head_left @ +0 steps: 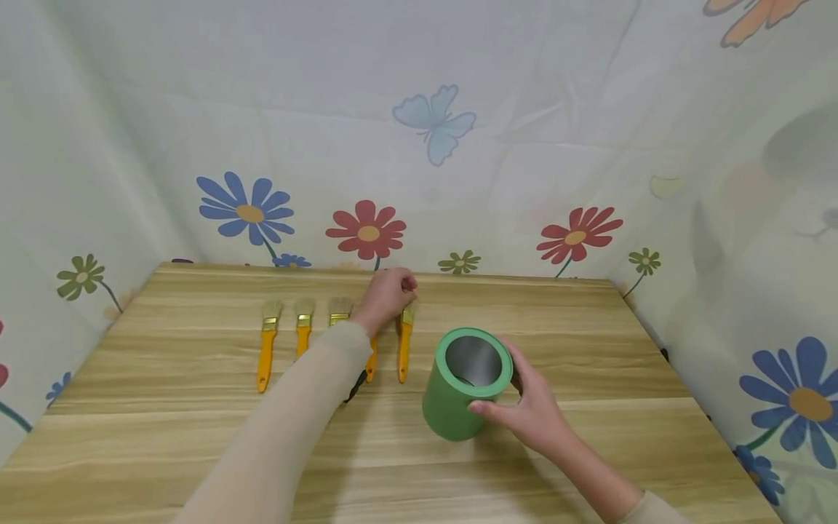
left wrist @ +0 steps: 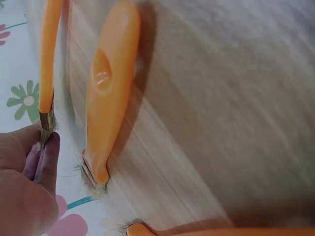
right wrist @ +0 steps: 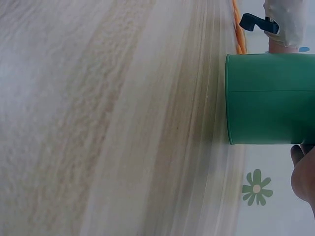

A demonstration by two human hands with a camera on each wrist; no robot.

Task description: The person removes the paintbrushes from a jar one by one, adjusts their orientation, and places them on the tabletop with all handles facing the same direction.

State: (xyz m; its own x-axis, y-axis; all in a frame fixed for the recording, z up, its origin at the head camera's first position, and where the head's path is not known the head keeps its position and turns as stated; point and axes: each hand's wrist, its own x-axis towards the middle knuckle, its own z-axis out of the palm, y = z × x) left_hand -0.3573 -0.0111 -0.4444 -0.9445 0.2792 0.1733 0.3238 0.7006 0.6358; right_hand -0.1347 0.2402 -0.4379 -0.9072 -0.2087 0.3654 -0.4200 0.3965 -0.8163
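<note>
My left hand is at the far side of the table and pinches a paintbrush by its bristle end. In the left wrist view, thumb and fingers close on the bristles beside the metal band, and the orange handle points away from the hand. My right hand grips a green can from the right, thumb near the front of the rim and fingers behind it. The can's open mouth faces up, tilted slightly, and its inside looks grey. In the right wrist view, the can hides part of the right hand.
More orange-handled paintbrushes lie in a row on the wooden table: one far left, one beside it, and others partly under my left arm. A flowered cloth hangs behind the table and at both sides.
</note>
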